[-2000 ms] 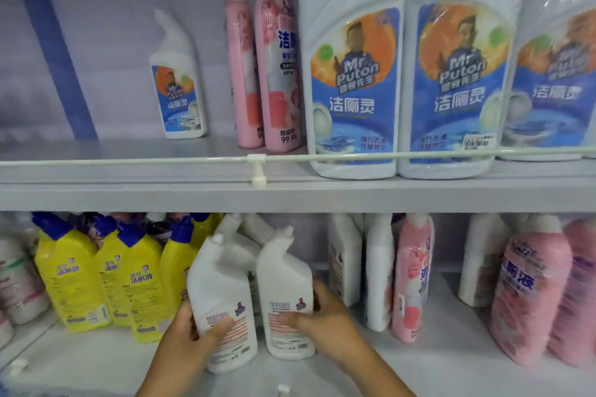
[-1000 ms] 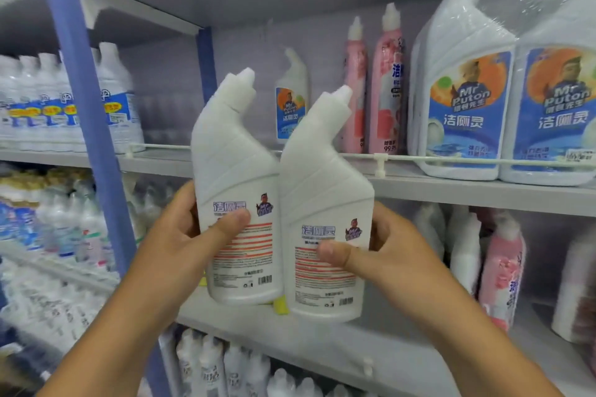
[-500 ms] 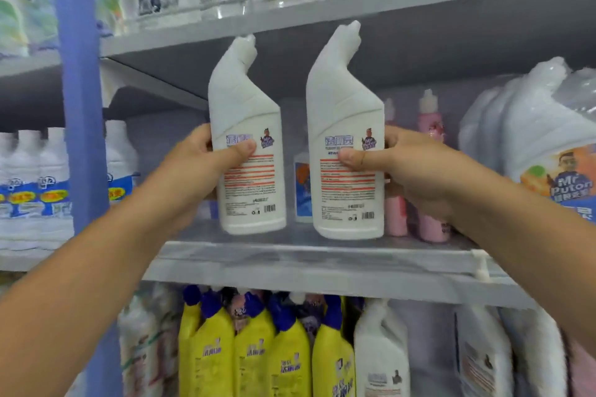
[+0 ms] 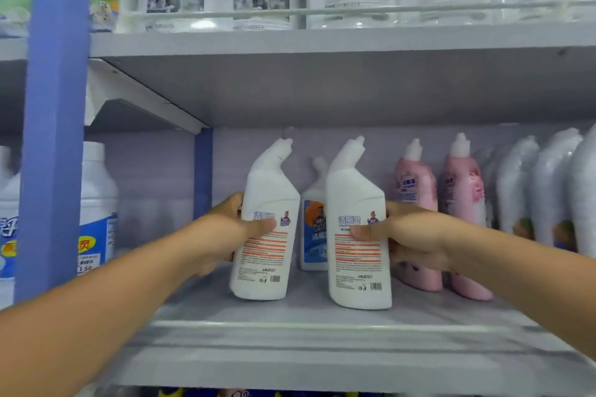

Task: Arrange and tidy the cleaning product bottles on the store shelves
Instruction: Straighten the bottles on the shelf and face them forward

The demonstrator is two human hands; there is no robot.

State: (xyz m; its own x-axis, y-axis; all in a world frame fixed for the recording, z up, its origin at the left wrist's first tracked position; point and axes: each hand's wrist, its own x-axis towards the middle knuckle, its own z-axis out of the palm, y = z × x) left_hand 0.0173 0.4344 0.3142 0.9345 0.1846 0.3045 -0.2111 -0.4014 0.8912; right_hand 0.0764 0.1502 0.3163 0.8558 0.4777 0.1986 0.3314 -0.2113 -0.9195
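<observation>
Two white bottles [image 4: 267, 235] [image 4: 358, 241] | one per hand [image 4: 225, 229] [image 4: 409, 235] | seemingly touching shelf [image 4: 290, 332]

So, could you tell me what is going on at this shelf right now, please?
A person is stocking toilet cleaner on the middle shelf. The left hand grips one white angled-neck bottle and the right hand grips a second white angled-neck bottle, both with back labels facing out, at or just above the shelf surface. A blue-labelled toilet cleaner bottle stands behind them, and two pink bottles stand to the right.
</observation>
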